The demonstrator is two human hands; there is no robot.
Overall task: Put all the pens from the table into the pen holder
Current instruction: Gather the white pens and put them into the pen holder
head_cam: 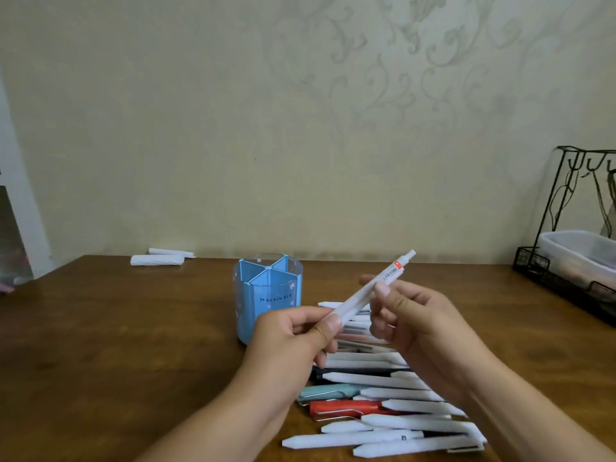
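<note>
Holding one white pen [373, 288] in the air above the desk [133, 328], both hands raised over the pile. Left to right:

Two white paper rolls [160, 257] lie at the desk's far edge, toward the far left corner.

Holder [266, 301], blue, round, divided into compartments, stands upright mid-desk, nearer the far edge. No pens visible inside it.

Left hand [293, 341]: thumb and fingers pinch the pen's lower end, in front of the holder's right side.

The pen slants up to the right, its clicker end highest, just right of the holder's rim and apart from it.

Right hand [410, 318]: fingers curled, thumb and forefinger pinching the pen's middle.

Pile of pens [383, 415] lies on the desk right of the holder and runs to the near edge; mostly white, with one teal [328, 391], one red [343, 407], one dark. Hands hide part of it.

Black wire rack [563, 281] with a clear tub [580, 248] sits at the right edge.
</note>
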